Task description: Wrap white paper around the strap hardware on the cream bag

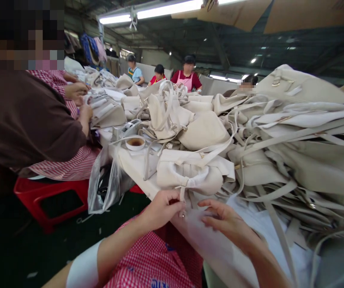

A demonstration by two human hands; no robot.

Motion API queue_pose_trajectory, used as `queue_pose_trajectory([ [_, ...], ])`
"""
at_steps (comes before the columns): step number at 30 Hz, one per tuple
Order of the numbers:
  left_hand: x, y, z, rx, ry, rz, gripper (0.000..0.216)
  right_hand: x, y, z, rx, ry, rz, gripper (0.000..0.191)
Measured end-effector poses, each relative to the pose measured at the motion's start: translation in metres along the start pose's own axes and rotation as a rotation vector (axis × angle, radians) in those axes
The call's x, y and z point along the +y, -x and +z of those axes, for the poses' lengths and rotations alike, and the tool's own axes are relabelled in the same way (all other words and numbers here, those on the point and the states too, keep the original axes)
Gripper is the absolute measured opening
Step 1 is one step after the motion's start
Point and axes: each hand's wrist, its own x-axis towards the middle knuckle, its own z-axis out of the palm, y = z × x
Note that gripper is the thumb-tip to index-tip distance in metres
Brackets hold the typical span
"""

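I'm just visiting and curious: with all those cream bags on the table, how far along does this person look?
Done: hard to tell; no finished stack stands apart from the heap. In hand: the left hand pinches the drawstring of the nearest bag, and the right hand hovers beside it, fingers open. Left: a big pile of bags covers the table, so probably a lot remains.

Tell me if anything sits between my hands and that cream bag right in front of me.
Nothing visible does. The left hand already pinches the strap hanging from the cream bag, and the right hand hovers just below it over the table edge.
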Motion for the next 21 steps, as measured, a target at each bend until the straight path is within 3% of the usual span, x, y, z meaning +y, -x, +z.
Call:
queue_pose_trajectory([
  [3,0.003,0.006,-0.007,-0.043,0.331,-0.223,0.024,-0.002,-0.009,0.017,0.048,-0.072,0.003,0.037],
  [6,0.002,0.015,-0.009,0.048,0.364,-0.210,0.035,-0.008,-0.024,0.038,0.042,-0.144,-0.042,0.035],
  [12,-0.009,0.030,-0.006,0.278,0.138,-0.080,0.028,-0.029,-0.036,0.060,-0.165,-0.319,-0.126,0.033],
  [16,-0.014,0.036,-0.004,0.347,0.018,-0.051,0.024,-0.036,-0.032,0.062,-0.168,-0.418,-0.103,0.035],
  [18,-0.015,0.038,-0.004,0.372,-0.040,-0.066,0.030,-0.037,-0.032,0.064,-0.141,-0.430,-0.111,0.037],
  [21,-0.017,0.043,-0.008,0.467,-0.205,-0.027,0.060,-0.042,-0.033,0.066,-0.172,-0.436,-0.107,0.037],
])
